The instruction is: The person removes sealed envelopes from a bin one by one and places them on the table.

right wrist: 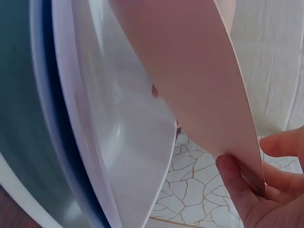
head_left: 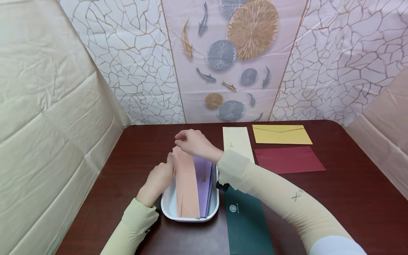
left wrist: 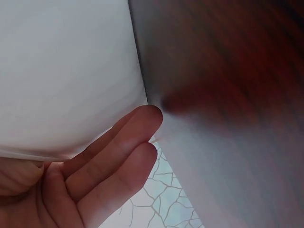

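Note:
A white tray (head_left: 190,220) stands near the middle of the table. In it, a peach envelope (head_left: 186,189) leans lengthwise beside a purple envelope (head_left: 202,180) with a small gold mark. A dark blue edge (right wrist: 53,85) shows alongside the purple one. My right hand (head_left: 195,140) pinches the peach envelope's far end between thumb and fingers, clearest in the right wrist view. At the tray's left side, my left hand (head_left: 159,180) holds the rim. Its long fingers (left wrist: 111,166) lie along the outer wall; a fingertip (right wrist: 155,90) peeks inside, partly hidden by the peach envelope.
Right of the tray, a cream envelope (head_left: 237,143) and a dark green envelope (head_left: 247,221) lie lengthwise on the dark wooden table (head_left: 127,156), partly under my right forearm. Farther right are a yellow envelope (head_left: 282,135) and a red envelope (head_left: 290,160). Patterned cloth (head_left: 149,63) hangs behind.

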The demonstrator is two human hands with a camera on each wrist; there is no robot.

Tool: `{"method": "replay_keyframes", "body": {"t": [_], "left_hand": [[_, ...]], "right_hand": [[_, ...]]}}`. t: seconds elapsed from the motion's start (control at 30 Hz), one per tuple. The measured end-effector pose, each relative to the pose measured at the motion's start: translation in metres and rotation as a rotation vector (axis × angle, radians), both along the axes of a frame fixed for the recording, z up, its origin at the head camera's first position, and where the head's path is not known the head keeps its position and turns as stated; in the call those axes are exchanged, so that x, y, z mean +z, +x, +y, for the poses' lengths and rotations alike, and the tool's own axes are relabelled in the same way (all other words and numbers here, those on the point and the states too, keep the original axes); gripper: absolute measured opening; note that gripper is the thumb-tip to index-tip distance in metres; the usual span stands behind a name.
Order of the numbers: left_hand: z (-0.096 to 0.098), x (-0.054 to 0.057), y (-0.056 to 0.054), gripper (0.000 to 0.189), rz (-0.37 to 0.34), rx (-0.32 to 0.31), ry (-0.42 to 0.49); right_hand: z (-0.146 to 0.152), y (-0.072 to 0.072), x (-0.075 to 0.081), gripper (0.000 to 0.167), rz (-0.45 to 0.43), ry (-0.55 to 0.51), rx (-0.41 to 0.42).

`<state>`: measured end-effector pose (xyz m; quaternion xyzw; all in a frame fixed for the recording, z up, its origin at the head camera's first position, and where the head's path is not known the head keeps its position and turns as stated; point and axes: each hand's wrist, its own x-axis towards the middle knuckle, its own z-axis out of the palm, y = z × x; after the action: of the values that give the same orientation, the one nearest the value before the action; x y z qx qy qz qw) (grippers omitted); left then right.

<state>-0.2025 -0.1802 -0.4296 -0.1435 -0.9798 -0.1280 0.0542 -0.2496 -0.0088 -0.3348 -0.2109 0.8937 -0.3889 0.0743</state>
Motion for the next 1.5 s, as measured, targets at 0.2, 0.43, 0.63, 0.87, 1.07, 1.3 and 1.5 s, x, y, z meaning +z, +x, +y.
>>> {"method": "replay_keyframes", "body": {"t": [0.2,0.43,0.63,0.87,1.07,1.3,1.5], "left_hand": [[0.001,0.001,0.001,0.051,0.019,-0.002,-0.008],[0.001,0.003,0.001,0.052,0.005,-0.002,-0.028],[0.002,0.003,0.001,0.053,-0.019,0.004,-0.017],[0.001,0.001,0.002,0.052,-0.016,0.000,-0.009],[0.000,0.002,0.002,0.053,-0.032,0.004,-0.007],[-0.001,0.001,0.003,0.052,-0.016,0.003,-0.004],[0.000,0.000,0.002,0.050,0.026,-0.013,0.001]], "right_hand": [[0.003,-0.001,-0.005,0.032,0.018,-0.080,-0.051],[0.004,0.002,-0.011,0.034,0.025,-0.138,-0.095],[0.005,0.008,-0.015,0.037,-0.040,-0.171,-0.104],[0.002,0.021,-0.027,0.036,-0.144,-0.129,-0.013],[0.003,0.029,-0.035,0.023,-0.127,-0.081,0.038],[0.004,0.027,-0.038,0.021,-0.156,-0.113,0.046],[0.008,0.018,-0.026,0.036,-0.199,-0.131,-0.017]]}}
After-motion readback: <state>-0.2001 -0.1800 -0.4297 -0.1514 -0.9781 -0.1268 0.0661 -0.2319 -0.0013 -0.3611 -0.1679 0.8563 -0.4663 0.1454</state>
